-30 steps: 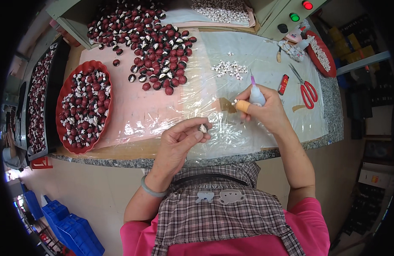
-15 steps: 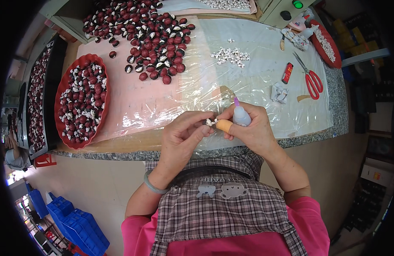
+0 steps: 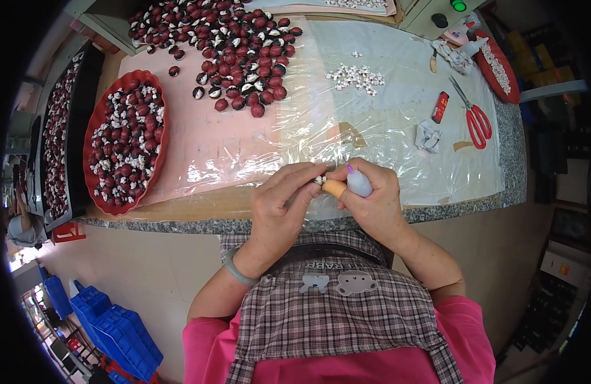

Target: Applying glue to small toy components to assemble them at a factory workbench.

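Observation:
My left hand [image 3: 281,203] is closed, its thumb and fingers pinching a small piece with white lumps [image 3: 319,180]; the fingers hide most of it. Against that piece press the fingertips of my right hand [image 3: 374,200], whose thumb wears an orange-tan finger cover [image 3: 334,187]. Tucked in the right hand is a small translucent squeeze bottle [image 3: 359,184] with a purple tip pointing up and away from me. Both hands meet just above the near edge of the table. Beyond them, small white pieces [image 3: 356,79] lie scattered on the plastic sheet [image 3: 244,144].
A red scalloped tray [image 3: 163,137] of dark red balls and white bits stands left. Loose red-and-black balls [image 3: 257,70] spread at the back. On the right lie red-handled scissors [image 3: 478,125], a red lighter-like object [image 3: 440,107], crumpled paper [image 3: 428,136] and a red dish [image 3: 511,96].
The view has shifted slightly, moving the table items in the picture. The left fingers now cover more of the small piece, and the bottle in my right hand has tilted leftward at its tip.

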A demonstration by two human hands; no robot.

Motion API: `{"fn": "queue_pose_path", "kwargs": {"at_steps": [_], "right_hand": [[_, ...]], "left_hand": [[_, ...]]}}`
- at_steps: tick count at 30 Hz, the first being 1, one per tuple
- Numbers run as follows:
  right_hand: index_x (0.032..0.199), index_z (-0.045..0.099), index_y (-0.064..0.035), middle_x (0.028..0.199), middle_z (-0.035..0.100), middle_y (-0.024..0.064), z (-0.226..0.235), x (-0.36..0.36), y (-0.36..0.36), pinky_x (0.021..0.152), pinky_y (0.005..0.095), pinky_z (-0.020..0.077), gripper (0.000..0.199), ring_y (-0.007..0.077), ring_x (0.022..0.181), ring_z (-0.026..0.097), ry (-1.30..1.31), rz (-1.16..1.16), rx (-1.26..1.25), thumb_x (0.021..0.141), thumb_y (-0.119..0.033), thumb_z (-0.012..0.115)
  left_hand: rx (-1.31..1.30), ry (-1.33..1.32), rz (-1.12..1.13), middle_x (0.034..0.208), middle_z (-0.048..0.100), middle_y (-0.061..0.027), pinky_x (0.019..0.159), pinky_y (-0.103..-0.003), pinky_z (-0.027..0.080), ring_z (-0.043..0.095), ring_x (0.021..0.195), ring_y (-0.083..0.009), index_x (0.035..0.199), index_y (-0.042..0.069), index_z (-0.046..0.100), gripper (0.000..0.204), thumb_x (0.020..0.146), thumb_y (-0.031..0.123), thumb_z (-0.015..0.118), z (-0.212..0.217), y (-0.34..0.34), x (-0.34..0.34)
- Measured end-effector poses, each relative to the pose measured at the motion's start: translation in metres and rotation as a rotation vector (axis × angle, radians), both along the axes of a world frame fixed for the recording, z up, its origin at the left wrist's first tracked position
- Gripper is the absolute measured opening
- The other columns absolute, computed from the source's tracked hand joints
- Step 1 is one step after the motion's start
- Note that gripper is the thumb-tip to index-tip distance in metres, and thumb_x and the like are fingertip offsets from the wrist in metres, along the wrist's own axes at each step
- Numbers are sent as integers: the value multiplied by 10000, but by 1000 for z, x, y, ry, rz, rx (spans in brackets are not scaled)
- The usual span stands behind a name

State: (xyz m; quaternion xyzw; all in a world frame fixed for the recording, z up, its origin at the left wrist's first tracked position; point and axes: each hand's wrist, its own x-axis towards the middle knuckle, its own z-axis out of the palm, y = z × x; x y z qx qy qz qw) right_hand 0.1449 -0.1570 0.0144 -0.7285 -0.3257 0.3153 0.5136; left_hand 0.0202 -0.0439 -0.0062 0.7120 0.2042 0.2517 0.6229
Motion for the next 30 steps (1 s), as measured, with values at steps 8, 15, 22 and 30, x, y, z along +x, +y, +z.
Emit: {"fn": "queue_pose_path", "kwargs": {"at_steps": [8, 15, 22, 30], "right_hand": [[1104, 641, -40, 816, 612, 12, 14, 12, -1, 558, 219, 456, 291, 65, 633, 539, 193, 77, 141, 820, -38, 706], [1095, 635, -3, 818, 590, 15, 12, 25, -14, 555, 191, 442, 253, 53, 665, 514, 181, 78, 110, 849, -36, 680], [1055, 662, -42, 751, 575, -16, 11, 25, -18, 548, 193, 429, 201, 34, 613, 504, 144, 76, 98, 856, -61, 684], [1169, 467, -72, 895, 581, 13, 13, 29, -22, 582, 198, 432, 374, 48, 712, 506, 361, 49, 151, 850, -42, 661]], "left_hand": [[-407, -127, -64, 1024, 585, -78, 803, -278, 546, 617, 966, -154, 1172, -18, 554, 285, 899, -62, 486, 15, 12, -1], [468, 218, 215, 917, 541, -80, 640, -277, 460, 542, 737, -162, 1045, 32, 573, 276, 782, 2, 652, 20, 78, 8], [817, 311, 193, 896, 550, -158, 699, -445, 476, 571, 806, -350, 937, 23, 541, 223, 769, 38, 687, 10, 89, 28], [133, 193, 109, 860, 599, -57, 608, -274, 470, 596, 742, -154, 1061, 9, 579, 194, 880, 61, 630, 13, 85, 21]]}}
